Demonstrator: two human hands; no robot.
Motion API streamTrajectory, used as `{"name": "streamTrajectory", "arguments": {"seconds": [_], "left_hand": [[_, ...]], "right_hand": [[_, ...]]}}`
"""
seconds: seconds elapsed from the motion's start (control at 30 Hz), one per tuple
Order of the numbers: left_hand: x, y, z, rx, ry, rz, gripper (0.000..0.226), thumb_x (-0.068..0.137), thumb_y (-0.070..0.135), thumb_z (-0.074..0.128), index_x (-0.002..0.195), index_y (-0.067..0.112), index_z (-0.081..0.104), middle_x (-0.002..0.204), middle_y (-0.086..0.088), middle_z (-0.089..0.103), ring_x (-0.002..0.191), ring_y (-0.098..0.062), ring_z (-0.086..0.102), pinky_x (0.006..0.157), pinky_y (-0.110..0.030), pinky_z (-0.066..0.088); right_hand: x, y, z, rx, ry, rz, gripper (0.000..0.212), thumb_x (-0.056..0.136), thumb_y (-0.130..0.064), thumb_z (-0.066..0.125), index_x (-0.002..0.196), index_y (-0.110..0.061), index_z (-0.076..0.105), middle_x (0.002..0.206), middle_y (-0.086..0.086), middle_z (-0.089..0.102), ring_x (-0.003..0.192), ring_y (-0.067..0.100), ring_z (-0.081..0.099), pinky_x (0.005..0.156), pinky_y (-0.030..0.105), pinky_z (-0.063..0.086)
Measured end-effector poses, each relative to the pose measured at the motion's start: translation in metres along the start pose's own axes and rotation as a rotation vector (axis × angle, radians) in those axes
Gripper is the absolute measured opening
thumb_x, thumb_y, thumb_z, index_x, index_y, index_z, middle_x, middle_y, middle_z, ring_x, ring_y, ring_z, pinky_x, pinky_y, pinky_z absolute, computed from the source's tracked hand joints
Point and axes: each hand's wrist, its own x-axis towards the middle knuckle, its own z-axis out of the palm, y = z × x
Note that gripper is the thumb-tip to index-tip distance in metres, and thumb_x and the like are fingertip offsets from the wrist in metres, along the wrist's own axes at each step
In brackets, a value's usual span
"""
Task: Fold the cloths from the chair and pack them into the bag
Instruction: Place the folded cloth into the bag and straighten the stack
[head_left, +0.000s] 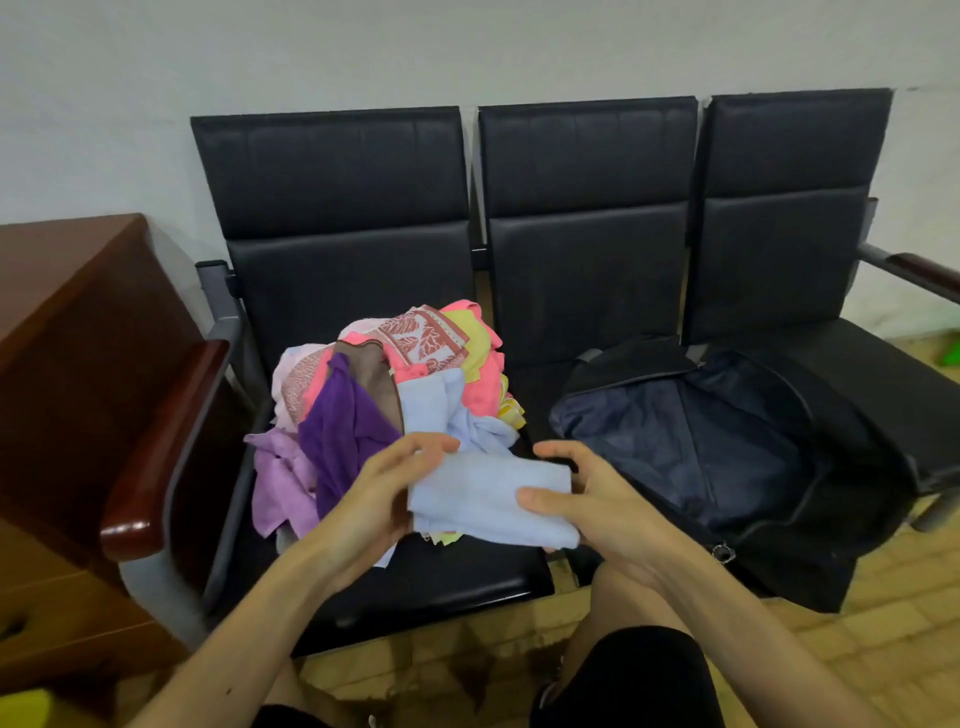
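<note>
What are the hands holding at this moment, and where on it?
A folded light blue cloth, held by both hands: the left hand grips its left end, the right hand its right end, thumb on top.

soft even indoor light, slight blur, wide-angle edge curvature

cloth (493, 499) soft terry, matt | seat (441, 577) smooth blk leatherette | armrest (161, 447) glossy wood | bag (841, 545) matt fabric

Left hand (382, 491) and right hand (592, 514), held forward together, each grip one end of a folded blue cloth (483, 501)
</note>
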Motion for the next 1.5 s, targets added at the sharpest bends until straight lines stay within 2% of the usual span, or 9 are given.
{"name": "streamTrajectory", "arguments": {"seconds": [0.17,0.37,0.57,0.7,0.8,0.9,1.03,1.13,1.5], "left_hand": [[0.017,-0.057,0.012,0.199,0.021,-0.097,0.057,0.048,0.029,0.09,0.101,0.021,0.071,0.1,-0.015,0.069,0.088,-0.027,0.067,0.076,-0.038,0.057],[0.049,-0.098,0.045,0.346,-0.083,-0.197,0.033,0.075,0.018,0.084,0.103,0.028,0.071,0.108,-0.012,0.069,0.096,-0.023,0.067,0.076,-0.028,0.055],[0.102,-0.135,0.097,0.564,-0.193,-0.198,0.03,0.072,0.035,0.077,0.1,0.036,0.067,0.091,0.0,0.067,0.078,-0.015,0.065,0.074,-0.041,0.056],[0.154,-0.153,0.148,0.768,-0.302,-0.089,0.023,0.09,0.024,0.068,0.104,0.039,0.058,0.097,0.015,0.06,0.084,0.005,0.057,0.066,-0.007,0.044],[0.199,-0.156,0.184,0.832,-0.283,-0.002,0.028,0.093,0.022,0.063,0.118,0.032,0.057,0.107,0.008,0.062,0.093,-0.004,0.059,0.069,-0.008,0.042],[0.247,-0.159,0.213,0.86,-0.263,-0.004,0.028,0.097,0.023,0.059,0.123,0.031,0.054,0.117,0.005,0.058,0.103,-0.015,0.056,0.08,-0.025,0.045],[0.303,-0.183,0.24,0.93,-0.345,-0.078,0.028,0.101,0.022,0.049,0.129,0.028,0.05,0.124,-0.002,0.056,0.103,-0.017,0.054,0.077,-0.03,0.045],[0.322,-0.205,0.242,0.977,-0.397,-0.164,0.029,0.102,0.023,0.046,0.13,0.028,0.05,0.129,-0.007,0.058,0.109,-0.021,0.058,0.085,-0.035,0.051],[0.304,-0.235,0.197,1.296,-0.349,-0.032,0.024,0.104,0.027,0.043,0.128,0.023,0.046,0.116,-0.01,0.067,0.105,-0.032,0.061,0.073,-0.031,0.035]], "right_hand": [[-0.001,0.039,-0.027,-0.03,0.003,0.127,0.056,0.082,-0.014,0.078,0.131,-0.018,0.05,0.115,0.008,0.064,0.092,0.018,0.07,0.067,0.027,0.058],[0.004,0.086,-0.08,-0.126,0.05,0.093,0.036,0.081,-0.02,0.08,0.114,-0.014,0.066,0.111,0.013,0.069,0.103,0.027,0.068,0.087,0.042,0.058],[0.021,0.121,-0.141,-0.262,0.224,0.093,0.029,0.082,-0.022,0.077,0.109,-0.024,0.066,0.102,0.0,0.07,0.095,0.013,0.068,0.077,0.027,0.059],[0.046,0.126,-0.188,-0.333,0.343,0.059,0.023,0.086,-0.013,0.073,0.105,-0.022,0.063,0.094,-0.004,0.067,0.085,0.009,0.065,0.064,0.016,0.053],[0.07,0.121,-0.233,-0.371,0.463,0.031,0.026,0.085,-0.012,0.073,0.107,-0.022,0.064,0.095,-0.002,0.068,0.088,0.012,0.065,0.071,0.024,0.057],[0.102,0.12,-0.271,-0.469,0.538,0.055,0.024,0.084,-0.012,0.07,0.106,-0.021,0.064,0.098,-0.003,0.068,0.094,0.015,0.065,0.084,0.035,0.055],[0.154,0.118,-0.292,-0.517,0.441,0.201,0.015,0.091,-0.008,0.058,0.105,-0.009,0.064,0.108,0.013,0.066,0.106,0.031,0.063,0.093,0.043,0.051],[0.177,0.134,-0.299,-0.491,0.379,0.314,0.022,0.096,-0.005,0.05,0.11,0.004,0.065,0.111,0.02,0.066,0.11,0.033,0.062,0.094,0.041,0.049],[0.198,0.185,-0.306,-0.398,0.471,0.301,0.01,0.094,-0.014,0.058,0.103,-0.013,0.059,0.1,0.005,0.065,0.096,0.022,0.063,0.081,0.034,0.053]]}}
